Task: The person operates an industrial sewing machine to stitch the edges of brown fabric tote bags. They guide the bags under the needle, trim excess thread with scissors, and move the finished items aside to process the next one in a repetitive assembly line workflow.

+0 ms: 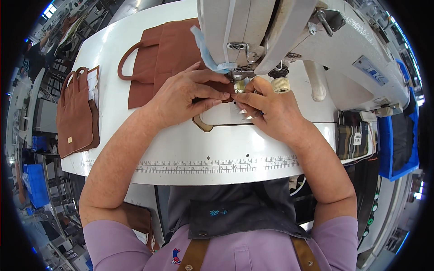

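Note:
A brown bag panel (176,47) with a looped handle lies flat on the white table, one end running under the sewing machine (235,34). My left hand (183,95) is closed on the panel's edge just left of the presser foot, thumb and fingers pinched together. My right hand (275,110) meets it from the other side, its fingertips at the same edge. Two short silver blades, which look like thread snips (246,115), jut from under its curled fingers; the handles are hidden in the palm. The needle tip is hard to make out behind the fingers.
A finished-looking brown bag (73,115) lies at the table's left edge. A printed ruler strip (203,167) follows the front edge. On the right are folded striped cloth (350,135) and a blue bin (395,158). Pale blue cloth (208,52) hangs from the machine head.

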Motion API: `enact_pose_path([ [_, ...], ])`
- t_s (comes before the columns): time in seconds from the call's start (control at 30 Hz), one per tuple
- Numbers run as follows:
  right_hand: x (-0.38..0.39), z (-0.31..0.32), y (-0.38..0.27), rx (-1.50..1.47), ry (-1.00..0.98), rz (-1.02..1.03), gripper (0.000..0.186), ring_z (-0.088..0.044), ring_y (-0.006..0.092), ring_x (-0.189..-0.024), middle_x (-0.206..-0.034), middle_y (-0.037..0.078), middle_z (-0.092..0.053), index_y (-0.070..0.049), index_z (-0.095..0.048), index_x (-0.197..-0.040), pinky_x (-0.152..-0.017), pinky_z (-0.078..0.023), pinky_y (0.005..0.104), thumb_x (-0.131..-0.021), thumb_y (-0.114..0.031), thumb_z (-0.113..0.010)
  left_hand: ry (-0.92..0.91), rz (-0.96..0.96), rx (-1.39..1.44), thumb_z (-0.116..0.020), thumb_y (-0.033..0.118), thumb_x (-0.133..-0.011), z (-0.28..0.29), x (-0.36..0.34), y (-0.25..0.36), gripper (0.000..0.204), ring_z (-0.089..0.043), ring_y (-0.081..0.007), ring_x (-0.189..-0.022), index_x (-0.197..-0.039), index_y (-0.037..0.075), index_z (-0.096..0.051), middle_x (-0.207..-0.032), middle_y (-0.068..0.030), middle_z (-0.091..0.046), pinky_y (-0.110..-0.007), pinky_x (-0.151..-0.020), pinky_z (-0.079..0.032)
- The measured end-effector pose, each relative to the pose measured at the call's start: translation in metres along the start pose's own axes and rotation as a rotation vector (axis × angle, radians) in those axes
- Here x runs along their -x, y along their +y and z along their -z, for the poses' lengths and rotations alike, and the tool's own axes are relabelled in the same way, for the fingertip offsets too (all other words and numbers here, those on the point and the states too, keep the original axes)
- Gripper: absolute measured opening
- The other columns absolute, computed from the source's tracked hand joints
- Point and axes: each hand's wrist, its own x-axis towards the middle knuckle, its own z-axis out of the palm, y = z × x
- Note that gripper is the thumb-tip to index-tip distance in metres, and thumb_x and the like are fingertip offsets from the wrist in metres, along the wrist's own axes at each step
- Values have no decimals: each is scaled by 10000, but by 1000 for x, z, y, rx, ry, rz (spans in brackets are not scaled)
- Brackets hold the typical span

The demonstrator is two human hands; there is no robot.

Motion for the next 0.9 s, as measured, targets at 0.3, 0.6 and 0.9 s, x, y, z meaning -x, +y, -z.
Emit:
enact_pose_path([
  [0.3, -3, -1, -5, 186, -24, -36, 246, -669, 297, -656, -687, 99, -665, -153, -769, -1136, -581, -523, 452, -917, -262, -738, 54, 64, -27, -804, 186, -882, 0, -10, -22, 239, -640, -261, -1189, -1120, 192, -822, -1176, -37, -730, -390, -942, -593],
  [0.6, -3, 1, 0, 102, 40, 2, 232, -692, 277, -670, -753, 101, -692, -145, -770, -1119, -587, -539, 426, -903, -231, -764, -13, 186, -37, -720, 205, -956, 2, -7, -15, 245, -634, -270, -1231, -1188, 216, -796, -1247, -40, -715, -495, -1086, -500],
  [0.9, -2, 0, -2, 171, -47, -38, 348, -706, 275, -698, -819, 83, -690, -160, -728, -1168, -611, -551, 425, -829, -194, -796, 55, 170, -435, -633, 147, -992, -22, 20, 33, 375, -582, -359, -1312, -1362, 145, -694, -1443, -127, -621, -495, -1131, -457],
])
